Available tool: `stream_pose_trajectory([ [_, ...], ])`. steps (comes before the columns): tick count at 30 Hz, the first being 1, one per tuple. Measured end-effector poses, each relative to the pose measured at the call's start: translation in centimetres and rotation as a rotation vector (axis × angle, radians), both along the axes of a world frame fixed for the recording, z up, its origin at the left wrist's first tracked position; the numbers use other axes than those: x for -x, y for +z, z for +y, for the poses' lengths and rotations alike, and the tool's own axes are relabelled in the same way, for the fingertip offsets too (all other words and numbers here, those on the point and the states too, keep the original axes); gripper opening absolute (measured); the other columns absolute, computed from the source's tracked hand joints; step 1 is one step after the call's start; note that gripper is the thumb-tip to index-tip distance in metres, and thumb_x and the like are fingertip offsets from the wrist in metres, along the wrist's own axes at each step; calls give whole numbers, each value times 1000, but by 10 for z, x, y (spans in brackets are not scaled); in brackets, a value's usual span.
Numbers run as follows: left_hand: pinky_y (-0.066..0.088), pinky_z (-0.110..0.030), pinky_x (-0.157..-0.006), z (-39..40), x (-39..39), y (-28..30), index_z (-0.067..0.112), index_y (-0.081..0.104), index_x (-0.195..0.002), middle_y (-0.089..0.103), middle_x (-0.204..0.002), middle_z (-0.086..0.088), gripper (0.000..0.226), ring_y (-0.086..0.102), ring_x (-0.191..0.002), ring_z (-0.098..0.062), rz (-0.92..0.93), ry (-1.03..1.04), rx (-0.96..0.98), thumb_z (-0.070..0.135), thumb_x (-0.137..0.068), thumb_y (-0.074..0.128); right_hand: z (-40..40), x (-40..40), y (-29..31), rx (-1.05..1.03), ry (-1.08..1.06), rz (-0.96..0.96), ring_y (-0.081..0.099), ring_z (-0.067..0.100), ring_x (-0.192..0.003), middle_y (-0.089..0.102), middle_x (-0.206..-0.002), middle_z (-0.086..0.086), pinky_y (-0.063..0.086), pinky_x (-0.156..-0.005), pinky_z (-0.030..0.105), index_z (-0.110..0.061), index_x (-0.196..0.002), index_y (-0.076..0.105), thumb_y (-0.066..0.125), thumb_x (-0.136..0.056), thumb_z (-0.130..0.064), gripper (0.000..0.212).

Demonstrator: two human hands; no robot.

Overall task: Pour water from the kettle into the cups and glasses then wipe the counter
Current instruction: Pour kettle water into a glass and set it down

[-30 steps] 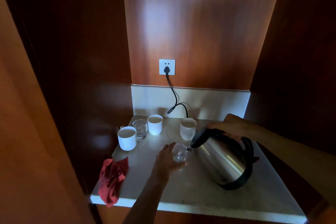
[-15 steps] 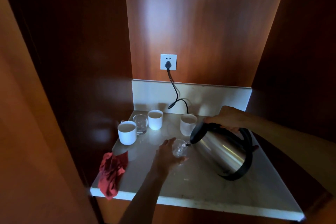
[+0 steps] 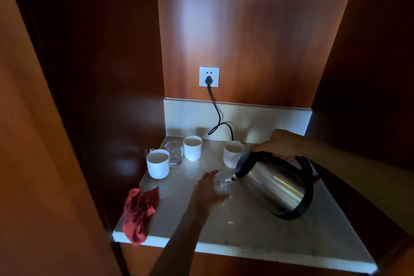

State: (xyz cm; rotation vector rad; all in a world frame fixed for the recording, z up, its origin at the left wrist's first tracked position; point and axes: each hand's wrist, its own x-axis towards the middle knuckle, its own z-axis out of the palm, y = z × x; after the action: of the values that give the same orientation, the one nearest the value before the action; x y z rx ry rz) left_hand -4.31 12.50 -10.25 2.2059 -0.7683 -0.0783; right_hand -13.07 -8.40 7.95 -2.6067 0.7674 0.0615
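My right hand [image 3: 280, 144] grips the black handle of a steel kettle [image 3: 275, 185], which is tilted left with its spout over a small clear glass [image 3: 221, 184]. My left hand [image 3: 207, 195] holds that glass on the marble counter [image 3: 246, 231]. Behind stand a white cup [image 3: 158, 163], a clear glass [image 3: 174, 153], a second white cup [image 3: 192, 148] and a frosted white cup [image 3: 231, 153]. A crumpled red cloth [image 3: 139, 213] lies at the counter's front left corner, hanging slightly over the edge.
Dark wooden panels close in the counter on the left, right and back. A white wall socket [image 3: 209, 76] holds a black plug whose cord [image 3: 216, 116] runs down to the back of the counter behind the cups.
The view has shifted a little upward. Both hands, the kettle and the glass keep nearly the same pose, with the kettle still tipped over the glass.
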Motion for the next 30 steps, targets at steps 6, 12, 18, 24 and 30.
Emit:
stream_pose_trajectory([
  [6,48,-35,-98,1,0,-2,30,45,-139,58,-127,7,92,59,-114,-17,-15,23,-2,58,-59,82,3,0,3,2,23,14,49,6,-27,55,-36,-7,38,-39,16,-15,-60,65,70,-77,-74,62],
  [12,49,-34,-96,-2,-1,-3,29,47,-138,59,-125,5,91,61,-110,-18,-29,30,6,56,-59,82,1,0,3,-13,35,5,50,5,-27,56,-36,-7,40,-40,17,-15,-61,66,71,-74,-75,62],
  [18,50,-36,-96,-1,0,1,27,46,-139,59,-127,3,92,61,-112,-18,-17,14,12,53,-60,84,2,-3,6,20,42,12,55,1,-29,60,-38,-10,41,-37,14,-17,-64,67,66,-64,-83,66],
  [24,51,-32,-94,0,1,-2,29,44,-140,58,-127,7,95,60,-110,-14,-8,20,1,59,-58,82,1,-5,4,3,52,17,51,4,-26,56,-36,-8,36,-34,12,-17,-59,64,67,-61,-83,67],
  [30,48,-31,-96,-2,-2,-1,27,46,-139,57,-126,7,91,60,-112,-16,-13,10,-12,52,-60,83,0,-2,2,2,55,-13,46,4,-23,51,-32,-8,31,-31,11,-18,-53,59,69,-65,-81,64],
])
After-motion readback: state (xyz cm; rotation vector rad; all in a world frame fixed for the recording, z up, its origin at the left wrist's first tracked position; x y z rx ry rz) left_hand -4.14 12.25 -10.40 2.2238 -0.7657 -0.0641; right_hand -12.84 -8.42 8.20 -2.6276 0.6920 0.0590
